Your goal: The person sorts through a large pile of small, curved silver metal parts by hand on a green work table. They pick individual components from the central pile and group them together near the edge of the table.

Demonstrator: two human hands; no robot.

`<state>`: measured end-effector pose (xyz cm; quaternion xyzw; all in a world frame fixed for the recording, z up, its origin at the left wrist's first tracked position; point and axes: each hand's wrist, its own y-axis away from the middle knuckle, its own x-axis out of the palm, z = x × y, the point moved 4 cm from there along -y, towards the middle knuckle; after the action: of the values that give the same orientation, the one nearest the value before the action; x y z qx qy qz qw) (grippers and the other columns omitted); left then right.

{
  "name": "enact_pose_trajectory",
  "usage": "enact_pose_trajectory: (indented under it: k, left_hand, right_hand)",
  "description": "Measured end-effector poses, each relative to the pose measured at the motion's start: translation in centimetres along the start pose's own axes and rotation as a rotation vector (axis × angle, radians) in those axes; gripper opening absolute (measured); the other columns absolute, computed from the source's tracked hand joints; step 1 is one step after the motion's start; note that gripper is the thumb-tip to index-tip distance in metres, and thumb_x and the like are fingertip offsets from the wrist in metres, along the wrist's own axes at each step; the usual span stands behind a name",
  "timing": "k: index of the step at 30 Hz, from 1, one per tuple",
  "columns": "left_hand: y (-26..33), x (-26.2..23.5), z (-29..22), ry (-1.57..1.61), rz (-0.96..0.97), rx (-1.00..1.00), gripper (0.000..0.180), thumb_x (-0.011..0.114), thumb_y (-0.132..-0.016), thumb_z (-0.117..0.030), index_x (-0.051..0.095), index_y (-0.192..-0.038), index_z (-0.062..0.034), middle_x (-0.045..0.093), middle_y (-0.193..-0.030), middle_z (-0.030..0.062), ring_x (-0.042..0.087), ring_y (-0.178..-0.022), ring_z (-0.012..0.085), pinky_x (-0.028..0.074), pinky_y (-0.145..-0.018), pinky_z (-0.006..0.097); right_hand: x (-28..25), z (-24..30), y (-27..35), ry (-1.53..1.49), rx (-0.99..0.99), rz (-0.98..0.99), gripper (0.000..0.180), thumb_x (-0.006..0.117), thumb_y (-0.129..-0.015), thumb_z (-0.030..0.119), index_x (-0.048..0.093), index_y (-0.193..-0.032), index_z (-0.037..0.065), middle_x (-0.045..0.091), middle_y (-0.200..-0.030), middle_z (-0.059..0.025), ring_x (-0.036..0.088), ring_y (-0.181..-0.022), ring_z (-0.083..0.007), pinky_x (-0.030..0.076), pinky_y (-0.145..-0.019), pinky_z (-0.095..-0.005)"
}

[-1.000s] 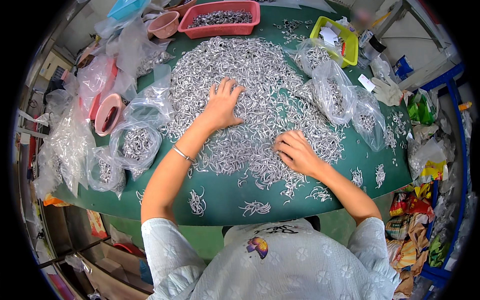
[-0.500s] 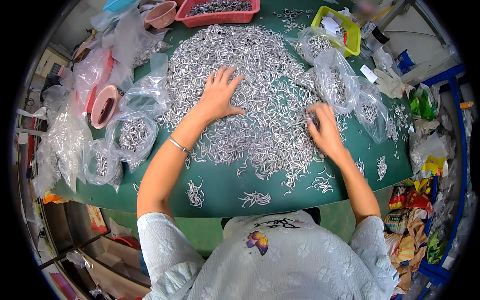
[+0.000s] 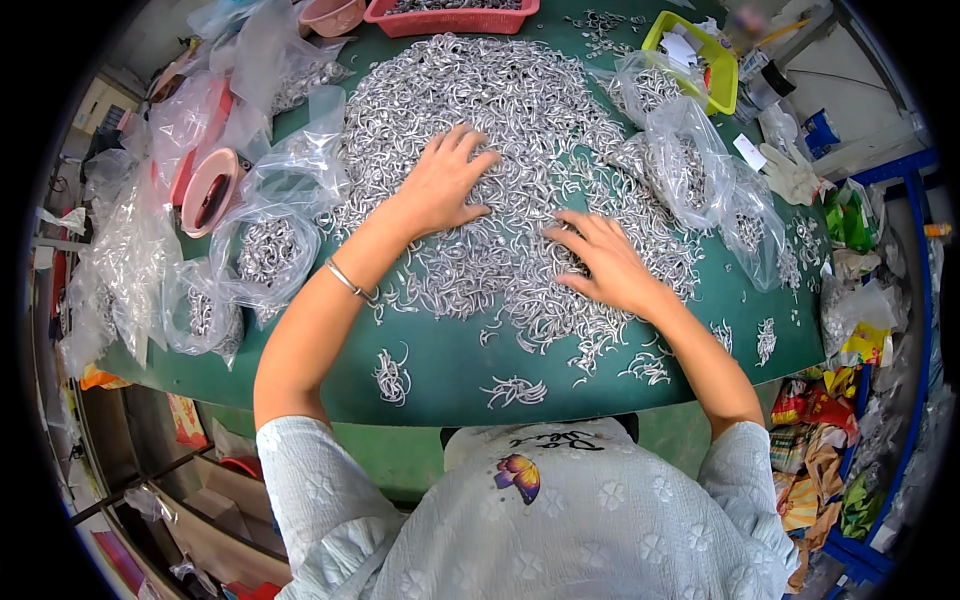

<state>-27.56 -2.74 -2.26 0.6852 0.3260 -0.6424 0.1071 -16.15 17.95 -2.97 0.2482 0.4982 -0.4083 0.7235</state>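
Observation:
A broad heap of small curved silvery metal pieces covers the middle of the green table. On the heap's left middle rests my left hand, fingers spread over the pieces and nothing gripped. My right hand lies over the nearer right part, its fingers apart and pointing left; pieces show between thumb and forefinger. Small separate clusters of the same pieces, such as one pile, lie along the near edge of the table.
Clear plastic bags of metal pieces stand left and right of the heap. A pink basin sits at left, a red tray at the back, and a yellow-green basket at back right. A white glove lies at right.
My right hand has moved left across the heap, closer to my left hand, and its fingers have spread. My left hand stays nearly in place. The view has shifted slightly.

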Motion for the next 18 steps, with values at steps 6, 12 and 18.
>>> enact_pose_trajectory:
  k: [6,12,18]
  left_hand:
    - [-0.1,0.2,0.2,0.036,-0.009,0.032,0.063,0.083,-0.066,-0.024,0.054,-0.120,-0.0107,0.049,-0.126,0.0140,0.042,-0.126,0.0356,0.037,-0.104,0.045]
    - [-1.3,0.8,1.5,-0.012,-0.136,-0.048,0.065,0.076,-0.074,-0.041,0.054,-0.127,-0.0104,0.050,-0.128,0.0154,0.044,-0.125,0.0346,0.033,-0.104,0.053]
    - [-0.4,1.9,1.1,-0.014,-0.104,-0.046,0.050,0.071,-0.081,-0.034,0.059,-0.122,-0.0088,0.048,-0.132,0.0179,0.044,-0.124,0.0354,0.031,-0.107,0.052]
  right_hand:
    - [-1.1,-0.3,3.7,0.005,-0.042,-0.032,0.034,0.070,-0.082,0.016,0.061,-0.115,0.009,0.054,-0.125,-0.0092,0.050,-0.115,-0.0297,0.039,-0.098,-0.0420]
    - [-1.9,0.9,-0.6,-0.106,0.016,-0.275,0.040,0.072,-0.080,0.019,0.061,-0.118,0.008,0.052,-0.126,-0.0116,0.048,-0.117,-0.0326,0.038,-0.099,-0.0435]
    - [2.4,1.6,0.0,0.037,-0.033,-0.100,0.037,0.069,-0.084,0.026,0.062,-0.118,0.011,0.045,-0.139,-0.0101,0.037,-0.131,-0.0373,0.036,-0.106,-0.0467]
